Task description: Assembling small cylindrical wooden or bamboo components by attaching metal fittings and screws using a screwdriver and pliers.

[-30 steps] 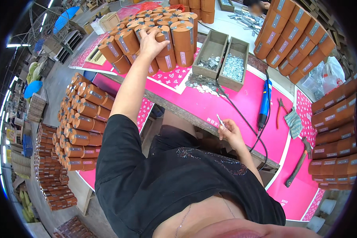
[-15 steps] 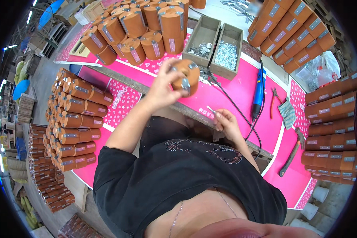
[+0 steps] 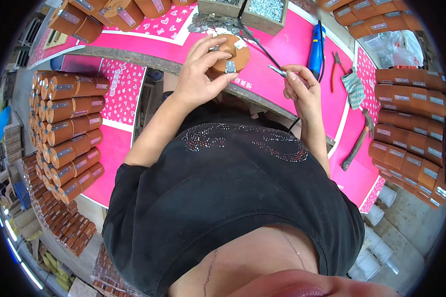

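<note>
My left hand (image 3: 199, 74) grips a short orange-brown wooden cylinder (image 3: 240, 58) by its left side, thumb at the near edge and fingers over the top. The cylinder stands at the front of the pink tabletop, round end up. Small metal plates show on that end, and the fingers hide part of it. To the right, the fingertips of my right hand (image 3: 302, 86) are closed in a pinch on a small silver metal piece (image 3: 276, 70). Its exact kind is too small to tell. It is apart from the cylinder.
A wooden box of small silver hardware (image 3: 266, 9) stands beyond, near loose metal plates (image 3: 208, 22). A black cable (image 3: 255, 39) crosses the table. On the right lie a blue power tool (image 3: 315, 49), red-handled pliers (image 3: 334, 74) and a hammer (image 3: 357, 146). Stacked cylinders (image 3: 74, 111) flank both sides.
The cylinder has come down from my raised left hand onto the tabletop, its end now facing up. My right hand has moved up and right, still pinching. The whole view has shifted.
</note>
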{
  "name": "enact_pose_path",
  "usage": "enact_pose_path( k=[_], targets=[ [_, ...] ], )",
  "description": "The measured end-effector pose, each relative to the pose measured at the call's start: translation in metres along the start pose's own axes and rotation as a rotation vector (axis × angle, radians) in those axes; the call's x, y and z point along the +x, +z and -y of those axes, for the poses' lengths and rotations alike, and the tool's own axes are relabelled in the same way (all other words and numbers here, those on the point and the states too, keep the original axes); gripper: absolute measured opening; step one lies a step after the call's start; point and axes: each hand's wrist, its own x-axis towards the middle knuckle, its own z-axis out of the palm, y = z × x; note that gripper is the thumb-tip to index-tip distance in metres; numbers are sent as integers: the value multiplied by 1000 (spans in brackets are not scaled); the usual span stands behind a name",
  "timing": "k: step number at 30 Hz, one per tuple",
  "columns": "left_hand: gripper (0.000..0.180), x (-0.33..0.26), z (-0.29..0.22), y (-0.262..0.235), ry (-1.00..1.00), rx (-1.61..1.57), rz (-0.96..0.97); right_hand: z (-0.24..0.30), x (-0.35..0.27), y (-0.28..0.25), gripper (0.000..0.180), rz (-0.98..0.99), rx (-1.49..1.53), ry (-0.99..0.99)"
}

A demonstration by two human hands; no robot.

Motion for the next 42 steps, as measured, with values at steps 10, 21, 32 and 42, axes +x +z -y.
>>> enact_pose_path(
  k=[10,21,32,42],
  targets=[
    [21,-3,1,4,8,-27,-34,11,0,10,20,-1,-94,-22],
    [23,-8,5,7,-3,-15,-76,38,31,51,28,284,-969,-338],
    [25,-9,8,6,11,-73,-72,61,43,68,29,459,-1279,-294],
    [26,-9,9,7,7,-70,-73,65,50,73,25,574,-1302,-394]
  ],
)
